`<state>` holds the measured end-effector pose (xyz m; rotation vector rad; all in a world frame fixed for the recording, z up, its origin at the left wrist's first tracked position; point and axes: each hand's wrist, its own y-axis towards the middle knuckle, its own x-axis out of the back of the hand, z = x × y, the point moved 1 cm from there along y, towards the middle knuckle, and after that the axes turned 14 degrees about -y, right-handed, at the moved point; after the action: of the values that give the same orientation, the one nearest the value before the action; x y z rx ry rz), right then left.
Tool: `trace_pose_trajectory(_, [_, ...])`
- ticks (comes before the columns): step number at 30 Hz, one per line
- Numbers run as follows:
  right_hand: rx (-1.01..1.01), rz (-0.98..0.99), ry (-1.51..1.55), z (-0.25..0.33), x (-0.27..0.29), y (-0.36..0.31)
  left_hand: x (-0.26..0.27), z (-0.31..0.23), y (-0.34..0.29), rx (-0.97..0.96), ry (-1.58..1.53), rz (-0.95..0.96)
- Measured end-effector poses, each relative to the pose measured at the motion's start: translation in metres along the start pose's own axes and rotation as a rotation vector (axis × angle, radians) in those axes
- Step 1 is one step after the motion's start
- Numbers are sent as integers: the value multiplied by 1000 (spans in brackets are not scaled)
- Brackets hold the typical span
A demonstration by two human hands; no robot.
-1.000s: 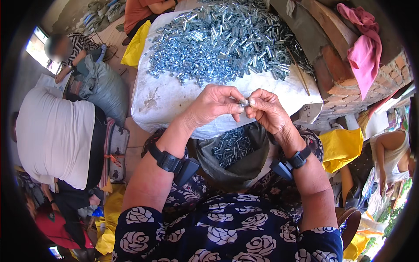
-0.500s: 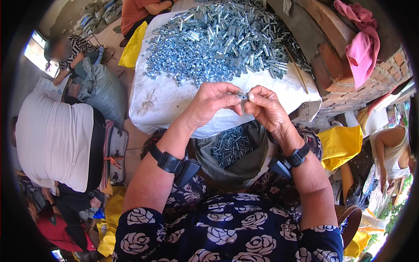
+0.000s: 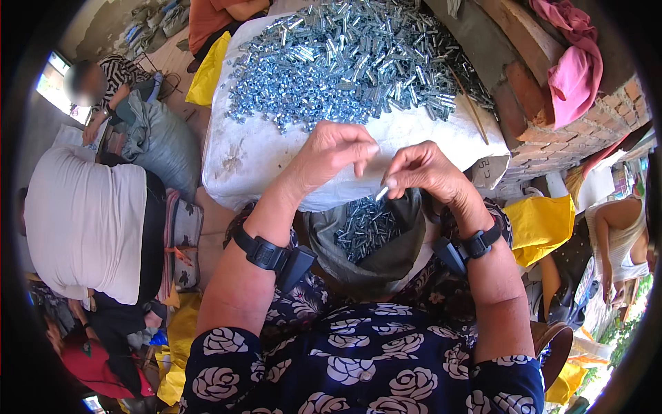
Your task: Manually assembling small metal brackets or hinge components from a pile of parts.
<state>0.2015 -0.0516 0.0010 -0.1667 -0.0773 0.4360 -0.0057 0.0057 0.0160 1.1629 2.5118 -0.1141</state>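
Note:
My right hand pinches a small shiny metal tube between thumb and fingertips, over the far rim of a dark cloth sack. Inside that sack, held between my legs, lie many slim metal tubes. My left hand hovers apart from the right, fingers loosely bent, with nothing visible in them. It is just in front of a heap of small shiny nut-like pieces on a white sheet-covered work surface. Longer metal tubes are heaped farther back.
A thin stick lies at the heap's right edge. A brick wall with a pink cloth borders the right. Yellow sacks are near my right arm. Several people sit around; a stuffed grey-green sack stands left.
My hands have come apart from where they met. The right moved nearer with the metal tube, toward the sack; the left let go and shifted slightly away.

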Motion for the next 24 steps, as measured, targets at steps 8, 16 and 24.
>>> trace_pose_trajectory(8, [176,-537,-500,-22,25,43,21,16,43,-280,858,-433])
trace_pose_trajectory(16, [199,-853,-1067,-20,32,82,29,42,73,-415,1595,-285])
trace_pose_trajectory(24, [168,-859,-1123,-17,33,89,21,41,80,-436,1675,-266])
